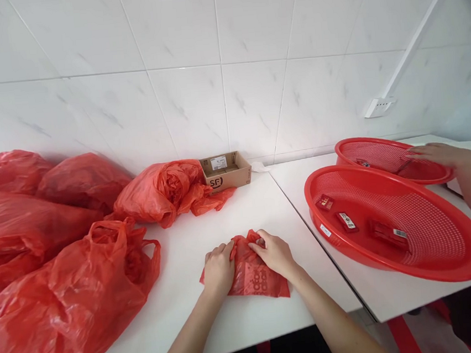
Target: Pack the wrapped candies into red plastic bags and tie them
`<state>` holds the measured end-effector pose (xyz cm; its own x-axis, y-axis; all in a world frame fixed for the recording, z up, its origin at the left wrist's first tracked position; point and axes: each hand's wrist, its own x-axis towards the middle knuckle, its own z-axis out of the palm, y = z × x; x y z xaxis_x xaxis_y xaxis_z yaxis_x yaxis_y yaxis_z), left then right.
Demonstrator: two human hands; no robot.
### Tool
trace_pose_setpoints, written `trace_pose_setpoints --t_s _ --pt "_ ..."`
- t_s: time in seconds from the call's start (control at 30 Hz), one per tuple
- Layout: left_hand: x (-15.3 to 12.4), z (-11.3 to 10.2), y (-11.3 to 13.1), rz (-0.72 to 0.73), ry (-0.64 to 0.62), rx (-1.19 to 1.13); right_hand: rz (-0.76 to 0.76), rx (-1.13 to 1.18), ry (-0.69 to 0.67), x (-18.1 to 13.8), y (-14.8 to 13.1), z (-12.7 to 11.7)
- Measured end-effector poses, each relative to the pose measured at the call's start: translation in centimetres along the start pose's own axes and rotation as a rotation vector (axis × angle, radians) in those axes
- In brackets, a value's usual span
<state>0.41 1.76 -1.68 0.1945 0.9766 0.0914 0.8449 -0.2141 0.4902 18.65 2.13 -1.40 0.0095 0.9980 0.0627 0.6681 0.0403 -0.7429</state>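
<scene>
On the white table in front of me lies a small red plastic bag (252,283) with printed characters showing through its lower part. My left hand (219,269) is closed on the bag's upper left side. At its upper right edge, my right hand (274,253) pinches the plastic between thumb and fingers. Something flat with a printed pattern seems to be inside the bag, but I cannot make it out fully.
Several stuffed red plastic bags (64,304) fill the left side. Behind, a small open cardboard box (233,178) stands against the tiled wall. On the right, a large red basket (432,229) holds small red packs; another person's hand (433,154) reaches over a second red basket (353,146).
</scene>
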Motion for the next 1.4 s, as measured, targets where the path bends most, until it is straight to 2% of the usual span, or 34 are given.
trace_pose_setpoints --t_s 0.13,0.27,0.37,0.47,0.63,0.77,0.93,1.03,1.1,1.17,1.23,1.3,1.37,1.4 --pt "-0.1 -0.5 0.0 -0.011 0.010 -0.153 0.008 0.112 0.032 0.3 0.5 -0.3" --pt "-0.9 -2.8 -0.8 -0.019 -0.015 -0.412 0.041 0.337 0.061 0.8 1.4 -1.1" --pt "-2.3 -4.5 -2.6 -0.166 0.020 -0.688 0.094 0.501 0.075 1.3 2.1 -1.4" --pt "-4.5 -5.3 -4.8 -0.275 0.086 -0.835 0.149 0.612 0.114 1.7 2.6 -1.3" --pt "-8.1 -5.8 -6.6 -0.382 0.130 -0.841 0.192 0.694 0.123 1.9 2.6 -1.0" --pt "-8.9 -6.4 -5.8 -0.403 0.135 -0.769 0.191 0.693 0.128 1.8 2.5 -1.0" --pt "-8.8 -7.1 -4.3 -0.335 0.183 -0.684 0.154 0.634 0.152 1.7 2.3 -1.4" --pt "-8.7 -7.9 -3.7 -0.240 0.303 -0.626 0.080 0.585 0.174 0.9 0.1 -2.4" --pt "-8.3 -8.5 -2.7 -0.131 0.368 -0.587 -0.021 0.537 0.177 -0.3 -2.7 -3.2" --pt "-7.7 -9.0 -0.9 -0.027 0.381 -0.583 -0.178 0.480 0.110 -1.9 -6.4 -3.9" --pt "-7.2 -9.4 1.6 0.049 0.310 -0.659 -0.351 0.482 -0.057 -3.5 -10.0 -4.4" --pt "-7.2 -9.8 4.0 0.076 0.128 -0.789 -0.476 0.533 -0.210 -4.8 -12.7 -4.7" --pt "-8.2 -10.5 5.5 0.045 -0.043 -0.912 -0.516 0.611 -0.264 -5.5 -13.9 -4.9" --pt "-9.1 -11.0 5.7 0.003 -0.082 -0.969 -0.506 0.645 -0.244 -5.7 -13.9 -4.8"
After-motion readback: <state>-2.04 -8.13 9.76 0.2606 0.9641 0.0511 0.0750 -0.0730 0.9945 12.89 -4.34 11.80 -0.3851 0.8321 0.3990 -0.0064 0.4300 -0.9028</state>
